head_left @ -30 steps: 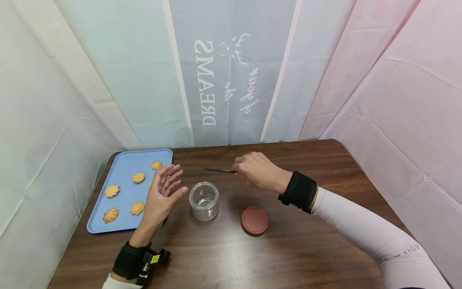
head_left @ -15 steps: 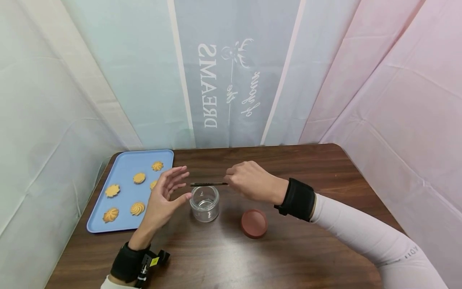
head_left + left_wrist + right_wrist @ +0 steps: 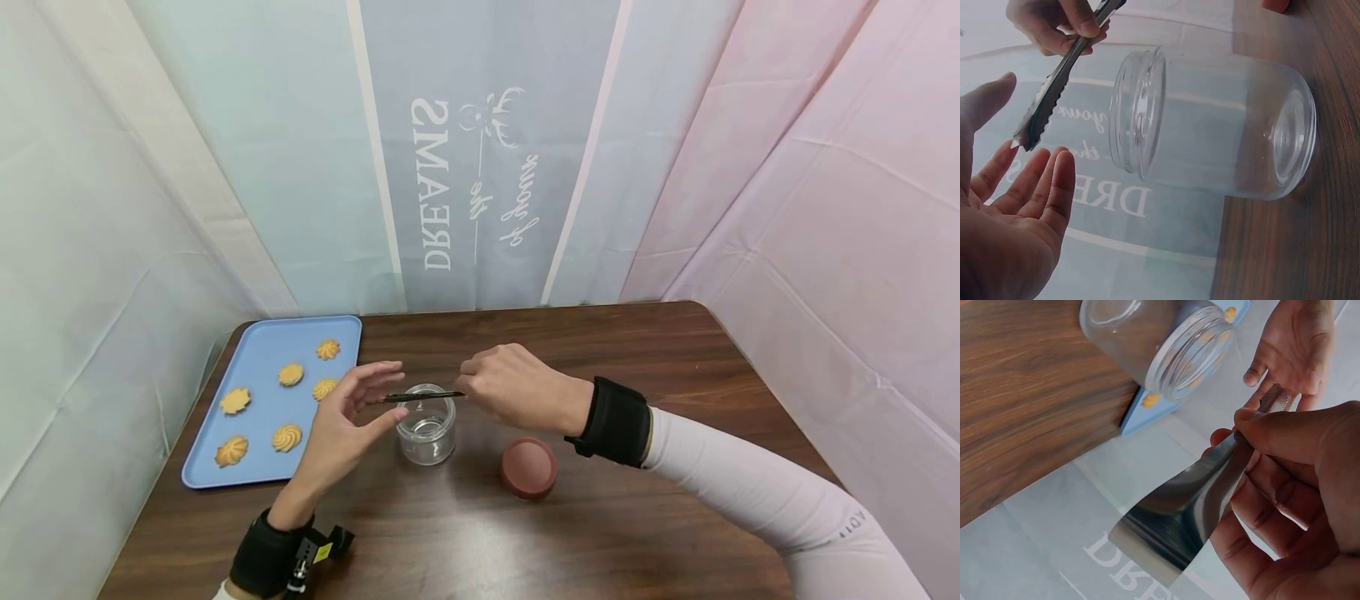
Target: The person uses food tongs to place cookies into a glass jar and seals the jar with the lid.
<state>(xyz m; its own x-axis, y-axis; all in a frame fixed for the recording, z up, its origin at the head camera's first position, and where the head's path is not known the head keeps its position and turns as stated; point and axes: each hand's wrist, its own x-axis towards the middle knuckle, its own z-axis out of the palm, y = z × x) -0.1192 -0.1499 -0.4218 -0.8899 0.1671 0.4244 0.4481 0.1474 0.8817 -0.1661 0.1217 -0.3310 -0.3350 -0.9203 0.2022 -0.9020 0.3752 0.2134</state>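
My right hand (image 3: 513, 385) pinches a pair of metal tongs (image 3: 1179, 509) between thumb and fingers. Their toothed tips point left, and the two arms lie close together in the left wrist view. In that view the tips of the tongs (image 3: 1054, 87) are right at the fingers of my left hand (image 3: 1016, 225), whose thumb and fingers are spread apart and grip nothing. Below the tongs, an uncovered clear glass jar (image 3: 427, 443) stands upright on the wooden table. A round reddish-brown lid (image 3: 528, 468) lies to the right of the jar.
On the left side of the table is a light blue tray (image 3: 258, 354) with several golden cookies (image 3: 287, 437) spread over it. My left forearm passes over the table in front of the tray's near right corner. Printed cloth (image 3: 480, 208) hangs behind the table, with pale cloth at both sides.
My right hand has brought the tongs left and toward me, from behind the jar to over its mouth. My left hand has shifted slightly right, its fingers now at the tips of the tongs.
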